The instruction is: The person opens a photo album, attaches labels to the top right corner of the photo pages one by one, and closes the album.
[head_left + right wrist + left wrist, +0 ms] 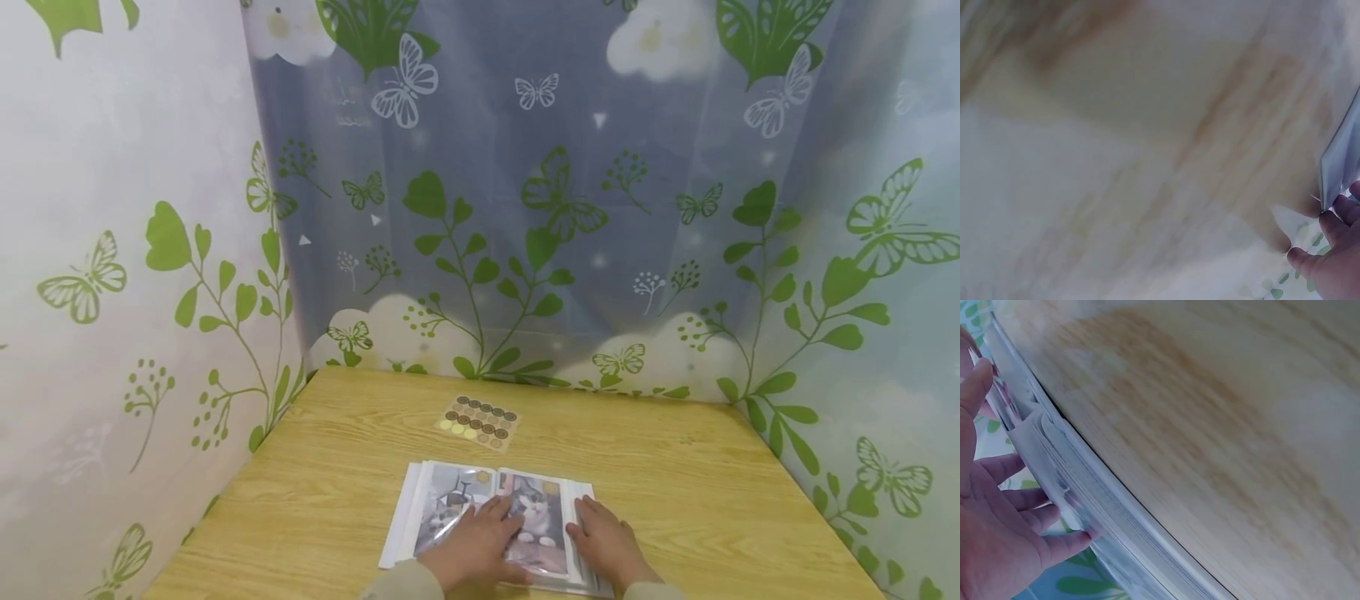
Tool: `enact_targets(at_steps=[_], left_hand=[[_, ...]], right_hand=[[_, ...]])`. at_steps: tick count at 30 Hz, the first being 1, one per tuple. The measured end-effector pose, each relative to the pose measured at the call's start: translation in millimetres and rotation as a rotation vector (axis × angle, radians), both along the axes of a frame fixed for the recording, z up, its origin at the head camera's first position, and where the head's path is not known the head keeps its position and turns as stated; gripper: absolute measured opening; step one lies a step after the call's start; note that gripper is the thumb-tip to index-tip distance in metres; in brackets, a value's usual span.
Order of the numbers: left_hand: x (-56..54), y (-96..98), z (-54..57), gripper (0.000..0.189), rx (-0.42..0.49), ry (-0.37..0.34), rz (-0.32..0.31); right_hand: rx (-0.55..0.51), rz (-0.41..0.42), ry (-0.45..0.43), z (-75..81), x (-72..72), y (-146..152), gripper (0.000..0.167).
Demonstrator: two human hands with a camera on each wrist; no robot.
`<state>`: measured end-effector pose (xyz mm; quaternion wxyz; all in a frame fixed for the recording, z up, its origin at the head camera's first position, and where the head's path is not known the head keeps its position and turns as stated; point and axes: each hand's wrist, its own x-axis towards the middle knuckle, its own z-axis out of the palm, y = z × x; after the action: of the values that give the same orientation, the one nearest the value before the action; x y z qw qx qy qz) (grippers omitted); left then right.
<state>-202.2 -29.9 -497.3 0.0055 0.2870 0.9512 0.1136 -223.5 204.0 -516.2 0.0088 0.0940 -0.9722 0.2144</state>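
A photo album point(417, 508) lies open on the wooden table, with cat pictures in clear sleeves on both pages. My left hand point(480, 542) rests across the lower middle of the album, its fingers extended over the pages. From the side, in the left wrist view, the fingers of the left hand point(1010, 519) touch the album's page stack point(1097, 487). At the album's right edge lies my right hand point(609, 542), fingers fairly straight and touching the margin. The right wrist view catches only part of the right hand point(1335, 256) beside the album's edge point(1338, 162).
Beyond the album, a sheet of round stickers point(478, 422) in brown, tan and pale yellow lies on the table point(660, 467). Patterned curtains point(510, 250) with green leaves and butterflies stand at the table's back and sides.
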Motion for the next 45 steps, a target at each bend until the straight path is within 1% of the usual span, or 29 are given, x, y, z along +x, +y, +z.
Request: enact_targets(at_steps=[2, 8, 11, 19, 23, 28, 33, 37, 41, 45], left_hand=[[-0.7, -1.4, 0.2, 0.085, 0.025, -0.014, -0.01], [-2.6, -4.6, 1.3, 0.085, 0.068, -0.003, -0.034], [-3.2, -5.1, 1.3, 0.085, 0.087, -0.015, -0.038], [-3.4, -5.1, 3.1, 0.084, 0.079, -0.033, -0.043], [-3.2, -4.8, 4.6, 0.082, 0.075, -0.038, -0.038], [-3.6, -5.4, 3.3, 0.081, 0.069, -0.013, -0.041], [-3.5, -7.7, 3.9, 0.08, 0.095, 0.002, -0.05], [-4.7, -9.9, 2.6, 0.079, 0.123, 0.001, -0.065], [-5.6, -12.3, 1.3, 0.079, 0.143, -0.006, -0.072], [-5.1, -13.8, 1.7, 0.077, 0.149, -0.001, -0.067]], right_hand=[[0.011, 0.001, 0.0, -0.2, -0.6, 0, 0.048], [0.022, 0.0, 0.018, 0.3, 0.2, 0, 0.047], [0.014, -0.002, 0.027, 0.6, 1.1, 0, 0.045], [-0.036, -0.025, 0.0, 1.9, 1.9, 0, 0.042], [-0.02, -0.023, -0.001, 1.0, 0.5, 0, 0.043], [-0.002, -0.024, -0.002, -0.6, -1.1, 0, 0.043], [0.032, -0.028, 0.035, -3.7, -1.4, -1, 0.044], [0.056, -0.03, 0.054, -4.3, 0.2, -3, 0.046], [0.058, -0.032, 0.057, -3.3, 1.6, -4, 0.048], [0.059, -0.044, 0.072, -4.3, 2.0, -7, 0.053]])
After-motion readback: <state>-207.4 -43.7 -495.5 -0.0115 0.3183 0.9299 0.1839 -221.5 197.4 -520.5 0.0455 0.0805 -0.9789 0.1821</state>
